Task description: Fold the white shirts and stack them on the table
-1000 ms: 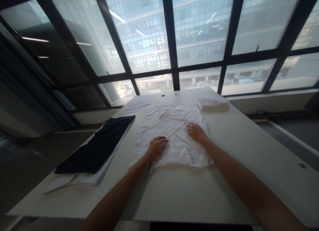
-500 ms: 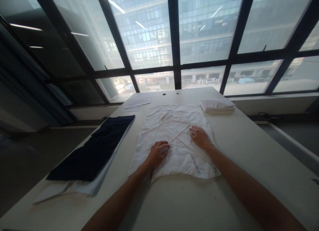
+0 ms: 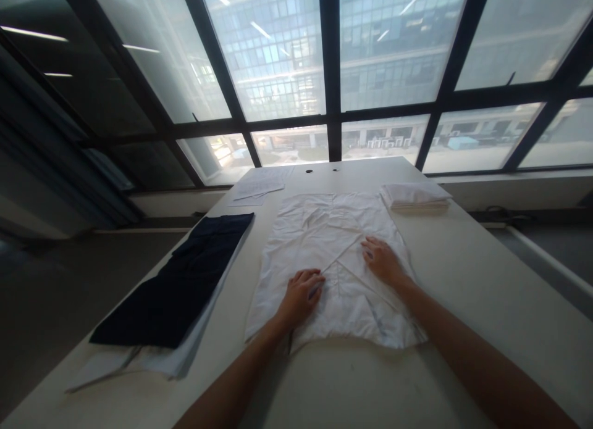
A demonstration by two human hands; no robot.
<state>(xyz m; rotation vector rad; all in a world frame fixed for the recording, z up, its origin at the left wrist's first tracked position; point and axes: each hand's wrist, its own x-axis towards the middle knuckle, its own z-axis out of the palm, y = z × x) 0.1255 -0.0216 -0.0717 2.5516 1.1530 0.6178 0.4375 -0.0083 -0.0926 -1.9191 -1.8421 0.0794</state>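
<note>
A white, wrinkled cloth garment [image 3: 345, 299] lies spread flat on the white table, with diagonal seams or folds across its middle. On its left half rests my left hand [image 3: 303, 293], palm down, fingers slightly bent and pointing right along the end of a diagonal line. My right hand [image 3: 382, 259] lies on the garment's right half, a little farther away, its fingers apart and touching the fabric. Neither hand shows any cloth gripped between the fingers. The palms' undersides are hidden.
Left of the garment, a dark navy folded cloth [image 3: 180, 281] lies on top of white material [image 3: 155, 360]. White sheets [image 3: 257, 185] are at the far left of the table [image 3: 352, 386]. A folded white cloth stack [image 3: 414, 195] sits at the far right. Large windows [image 3: 384, 52] stand behind.
The whole view has shifted slightly, so the table's things appear a little farther right. Both hands keep nearly the same places on the garment.
</note>
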